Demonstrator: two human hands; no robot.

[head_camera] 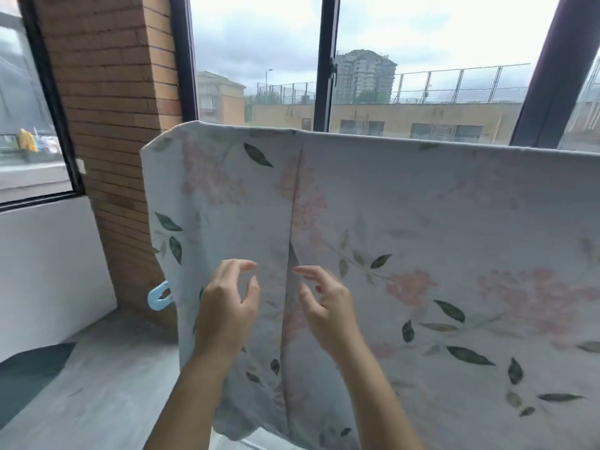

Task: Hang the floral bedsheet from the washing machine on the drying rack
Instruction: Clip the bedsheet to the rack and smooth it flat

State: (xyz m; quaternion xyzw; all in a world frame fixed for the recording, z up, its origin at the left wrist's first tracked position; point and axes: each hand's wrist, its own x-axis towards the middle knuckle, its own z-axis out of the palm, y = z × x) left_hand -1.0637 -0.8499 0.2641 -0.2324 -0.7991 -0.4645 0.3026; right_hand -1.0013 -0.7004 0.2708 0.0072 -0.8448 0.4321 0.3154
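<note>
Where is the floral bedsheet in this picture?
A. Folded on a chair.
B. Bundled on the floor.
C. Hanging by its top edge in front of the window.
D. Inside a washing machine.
C: the floral bedsheet hangs spread from its top edge with the window behind it. The left hand and right hand are in front of it, gripping nothing.

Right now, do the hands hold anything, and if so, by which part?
Nothing is held. The left hand and the right hand hover with loosely curled fingers before the floral bedsheet, near its vertical fold.
</note>
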